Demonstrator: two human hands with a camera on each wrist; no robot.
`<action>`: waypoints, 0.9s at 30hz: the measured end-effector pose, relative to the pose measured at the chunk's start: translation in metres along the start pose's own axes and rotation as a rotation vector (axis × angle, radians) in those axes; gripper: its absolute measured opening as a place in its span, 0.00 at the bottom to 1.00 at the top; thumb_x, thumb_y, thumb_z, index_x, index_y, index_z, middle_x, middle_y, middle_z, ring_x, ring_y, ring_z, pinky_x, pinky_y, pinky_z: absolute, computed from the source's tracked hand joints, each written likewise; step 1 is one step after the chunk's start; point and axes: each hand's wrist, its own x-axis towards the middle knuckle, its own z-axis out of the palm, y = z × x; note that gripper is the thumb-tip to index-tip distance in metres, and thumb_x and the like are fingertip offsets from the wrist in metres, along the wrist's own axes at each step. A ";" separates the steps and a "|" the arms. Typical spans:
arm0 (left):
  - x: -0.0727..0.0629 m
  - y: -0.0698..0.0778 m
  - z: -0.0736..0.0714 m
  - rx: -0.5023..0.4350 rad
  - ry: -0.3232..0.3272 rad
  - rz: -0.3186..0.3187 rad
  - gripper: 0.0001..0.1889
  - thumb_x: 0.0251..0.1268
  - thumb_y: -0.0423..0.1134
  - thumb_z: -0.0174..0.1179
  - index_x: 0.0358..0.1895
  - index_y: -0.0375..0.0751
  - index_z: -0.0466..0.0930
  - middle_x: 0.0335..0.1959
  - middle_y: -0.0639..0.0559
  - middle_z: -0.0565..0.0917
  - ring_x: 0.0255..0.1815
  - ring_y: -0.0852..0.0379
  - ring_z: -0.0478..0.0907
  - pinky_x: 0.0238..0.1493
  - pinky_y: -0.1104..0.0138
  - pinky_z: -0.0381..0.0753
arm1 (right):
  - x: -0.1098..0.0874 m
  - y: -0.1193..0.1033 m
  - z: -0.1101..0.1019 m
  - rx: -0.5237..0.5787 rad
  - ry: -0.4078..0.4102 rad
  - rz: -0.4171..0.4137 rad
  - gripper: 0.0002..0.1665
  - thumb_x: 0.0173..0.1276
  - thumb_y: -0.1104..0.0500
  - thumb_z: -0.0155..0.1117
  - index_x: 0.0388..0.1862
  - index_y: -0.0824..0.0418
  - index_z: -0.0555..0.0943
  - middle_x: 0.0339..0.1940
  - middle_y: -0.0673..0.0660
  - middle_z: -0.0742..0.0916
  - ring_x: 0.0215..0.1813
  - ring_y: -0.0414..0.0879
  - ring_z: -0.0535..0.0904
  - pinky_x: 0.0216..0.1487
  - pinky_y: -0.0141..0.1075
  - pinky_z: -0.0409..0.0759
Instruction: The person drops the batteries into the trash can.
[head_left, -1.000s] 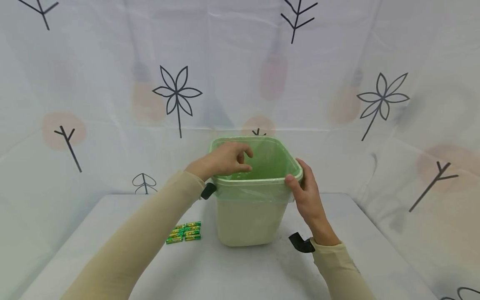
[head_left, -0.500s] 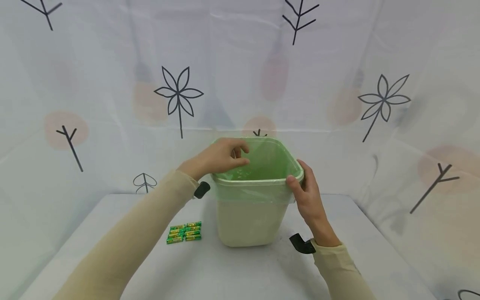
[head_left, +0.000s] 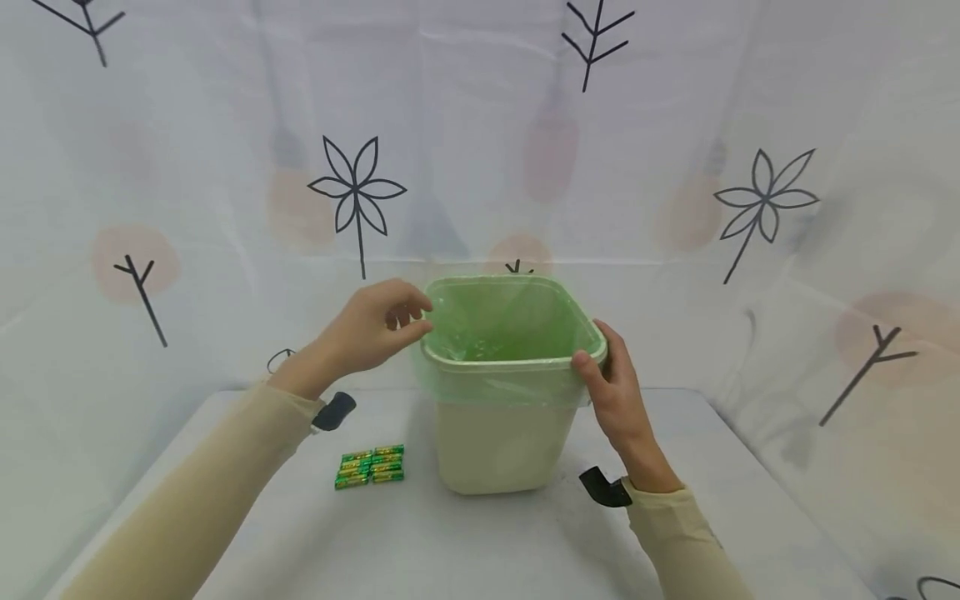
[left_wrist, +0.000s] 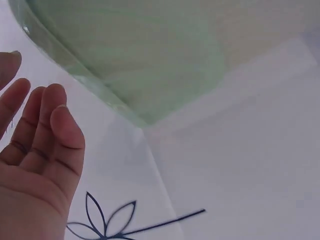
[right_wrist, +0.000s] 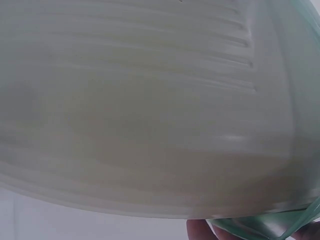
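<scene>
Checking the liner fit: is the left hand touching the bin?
Apart. The left wrist view shows the left hand with open fingers and backdrop visible between them and the bin.

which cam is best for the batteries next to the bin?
Head view: it alone shows the green batteries, lying in a cluster on the table, left of the bin. Left wrist view shows fingers and the bin's bagged rim only; right wrist view is filled by the bin wall. No batteries in either.

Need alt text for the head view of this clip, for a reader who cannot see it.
A right hand grips the rim of a cream bin lined with a green bag on a white table. The left hand hovers beside the rim, holding nothing. Green batteries lie left of the bin.
</scene>
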 end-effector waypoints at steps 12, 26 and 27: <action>-0.066 -0.029 0.016 0.030 -0.101 -0.097 0.10 0.60 0.35 0.65 0.45 0.43 0.80 0.39 0.57 0.80 0.34 0.61 0.73 0.34 0.67 0.78 | 0.000 -0.001 0.000 -0.017 -0.005 -0.009 0.32 0.71 0.59 0.54 0.72 0.59 0.59 0.60 0.64 0.73 0.57 0.58 0.70 0.54 0.30 0.70; -0.120 -0.063 0.061 0.012 -0.283 -0.244 0.11 0.59 0.38 0.66 0.44 0.47 0.80 0.32 0.64 0.76 0.33 0.63 0.73 0.35 0.69 0.76 | 0.000 -0.001 0.000 -0.005 -0.010 -0.003 0.32 0.71 0.59 0.54 0.72 0.59 0.59 0.61 0.65 0.72 0.57 0.57 0.69 0.54 0.31 0.69; -0.124 -0.065 0.064 0.010 -0.299 -0.250 0.11 0.58 0.38 0.66 0.44 0.47 0.80 0.32 0.64 0.76 0.33 0.63 0.73 0.35 0.69 0.76 | -0.001 -0.001 0.000 -0.007 -0.012 -0.003 0.32 0.71 0.59 0.54 0.72 0.59 0.59 0.61 0.65 0.72 0.58 0.58 0.69 0.55 0.31 0.69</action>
